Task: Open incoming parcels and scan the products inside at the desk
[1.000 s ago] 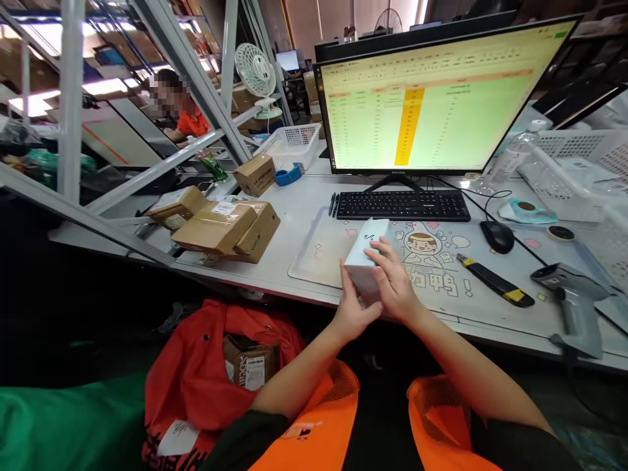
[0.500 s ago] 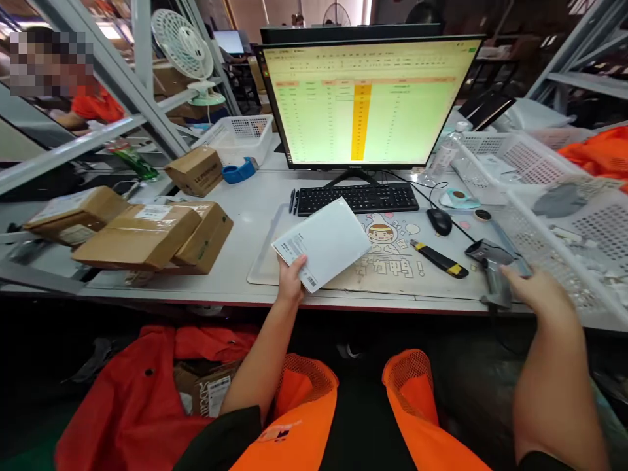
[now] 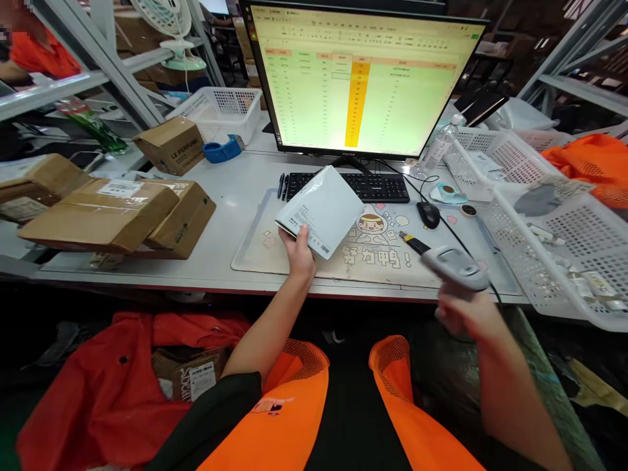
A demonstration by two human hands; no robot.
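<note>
A flat white box (image 3: 324,208) with small print and a barcode near its lower corner is tilted up above the desk mat. My left hand (image 3: 300,255) grips that box by its lower left edge, thumb on the printed face. In my right hand (image 3: 464,311) is a grey barcode scanner (image 3: 456,267), held by its handle and raised over the desk's front edge. The scanner's head covers part of a black and yellow utility knife (image 3: 415,243) lying on the mat (image 3: 275,258). My right fingers are slightly blurred.
Behind the mat stand a keyboard (image 3: 380,188) and a monitor (image 3: 314,85); a mouse (image 3: 428,214) lies to the right. Cardboard boxes (image 3: 103,212) are stacked at left. White plastic baskets (image 3: 554,261) line the right side. A blue tape dispenser (image 3: 223,150) sits near the back.
My right hand has picked up the scanner from the right of the mat and brought it left, toward the white box. My left hand still holds the box. The view has tilted down.
</note>
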